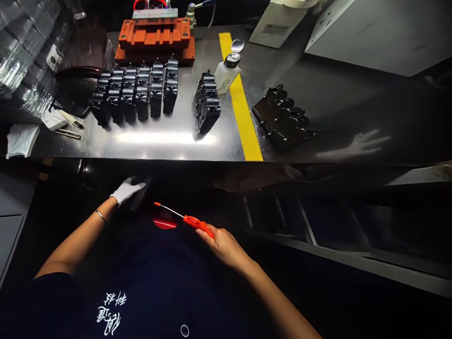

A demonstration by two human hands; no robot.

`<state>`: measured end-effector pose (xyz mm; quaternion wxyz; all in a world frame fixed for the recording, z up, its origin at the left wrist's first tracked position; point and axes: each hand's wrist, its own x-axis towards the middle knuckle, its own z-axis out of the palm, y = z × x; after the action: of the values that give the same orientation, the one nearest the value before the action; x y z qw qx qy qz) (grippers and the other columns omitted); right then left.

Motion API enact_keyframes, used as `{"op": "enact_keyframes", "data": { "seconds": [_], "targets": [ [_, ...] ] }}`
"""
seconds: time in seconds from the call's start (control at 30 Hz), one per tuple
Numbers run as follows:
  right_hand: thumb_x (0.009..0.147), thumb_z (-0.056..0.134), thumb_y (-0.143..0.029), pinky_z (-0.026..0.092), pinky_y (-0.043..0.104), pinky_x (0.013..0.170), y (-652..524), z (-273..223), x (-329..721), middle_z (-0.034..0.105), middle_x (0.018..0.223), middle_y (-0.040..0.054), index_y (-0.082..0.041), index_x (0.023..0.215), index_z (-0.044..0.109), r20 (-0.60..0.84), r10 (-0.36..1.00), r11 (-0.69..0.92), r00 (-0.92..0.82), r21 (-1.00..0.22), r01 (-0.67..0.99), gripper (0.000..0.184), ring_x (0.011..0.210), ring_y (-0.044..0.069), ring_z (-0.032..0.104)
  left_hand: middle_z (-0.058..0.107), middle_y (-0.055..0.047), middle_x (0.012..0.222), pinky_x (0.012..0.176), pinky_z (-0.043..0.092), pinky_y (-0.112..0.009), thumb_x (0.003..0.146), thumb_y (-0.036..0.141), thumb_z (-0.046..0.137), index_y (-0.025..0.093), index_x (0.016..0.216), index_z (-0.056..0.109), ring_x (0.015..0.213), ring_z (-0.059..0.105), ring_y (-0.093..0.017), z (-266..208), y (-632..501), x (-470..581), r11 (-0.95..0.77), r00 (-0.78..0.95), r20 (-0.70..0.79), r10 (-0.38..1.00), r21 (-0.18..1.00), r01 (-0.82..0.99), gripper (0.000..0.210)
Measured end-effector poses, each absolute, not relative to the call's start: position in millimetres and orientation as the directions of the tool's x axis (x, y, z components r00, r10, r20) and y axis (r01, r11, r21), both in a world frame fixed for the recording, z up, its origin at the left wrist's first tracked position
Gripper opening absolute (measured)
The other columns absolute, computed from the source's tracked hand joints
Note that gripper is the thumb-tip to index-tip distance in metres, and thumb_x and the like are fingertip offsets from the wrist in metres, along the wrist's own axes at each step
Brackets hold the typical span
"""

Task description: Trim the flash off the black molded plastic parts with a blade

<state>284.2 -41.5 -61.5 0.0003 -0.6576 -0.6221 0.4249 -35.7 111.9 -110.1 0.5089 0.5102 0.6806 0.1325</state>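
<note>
My left hand (127, 190), in a white glove, is below the bench's front edge with its fingers closed around a thin, dark, glossy piece (140, 195). Most of that piece blends into the dark background. My bare right hand (221, 242) grips an orange air blow gun (197, 225) by its handle. The gun's slim metal nozzle, with an orange tip, points left toward my gloved hand and is apart from it. A shiny red oval shape (165, 224) shows just under the nozzle; what it belongs to cannot be made out.
On the metal bench (158, 150) stand rows of black molded parts (136, 92), another black cluster (208, 103) and a dark part (284, 115). An orange fixture (155, 40) is behind. A white pump bottle (228, 73) stands by yellow tape (245, 122); clear trays (24, 52) are stacked left.
</note>
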Motion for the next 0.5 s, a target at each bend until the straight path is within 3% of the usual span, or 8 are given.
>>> {"op": "enact_keyframes", "data": {
  "seconds": [0.07,0.27,0.5],
  "targets": [
    [0.093,0.033,-0.061,0.039,0.027,0.056,-43,-56,269,0.063,0.062,0.0009,-0.022,0.085,0.061,-0.603,0.778,-0.159,-0.18,-0.466,0.87,0.049,0.061,0.019,0.063,0.065,-0.018,0.119,0.093,0.047,-0.037,0.071,0.054,0.07,0.012,0.121,0.056,0.113,0.061,-0.032,-117,113,-24,0.493,-0.065,-0.562,0.824,0.656,0.572,0.066],
    [0.095,0.032,-0.058,0.037,0.027,0.058,-43,-51,243,0.067,0.069,0.0045,-0.02,0.088,0.057,-0.643,0.74,-0.077,-0.197,-0.372,0.925,0.046,0.069,0.022,0.066,0.064,-0.02,0.121,0.094,0.045,-0.038,0.07,0.059,0.069,0.015,0.127,0.051,0.117,0.059,-0.034,-127,114,-5,0.517,-0.132,-0.563,0.816,0.606,0.605,0.074],
    [0.097,0.029,-0.057,0.038,0.027,0.06,-37,-56,251,0.068,0.072,0.0044,-0.02,0.093,0.057,-0.643,0.751,-0.136,-0.151,-0.374,0.918,0.047,0.071,0.022,0.067,0.061,-0.017,0.129,0.099,0.043,-0.037,0.072,0.055,0.069,0.015,0.127,0.055,0.12,0.056,-0.033,-113,105,-6,0.453,-0.022,-0.559,0.829,0.647,0.613,0.07]
  ]
}}
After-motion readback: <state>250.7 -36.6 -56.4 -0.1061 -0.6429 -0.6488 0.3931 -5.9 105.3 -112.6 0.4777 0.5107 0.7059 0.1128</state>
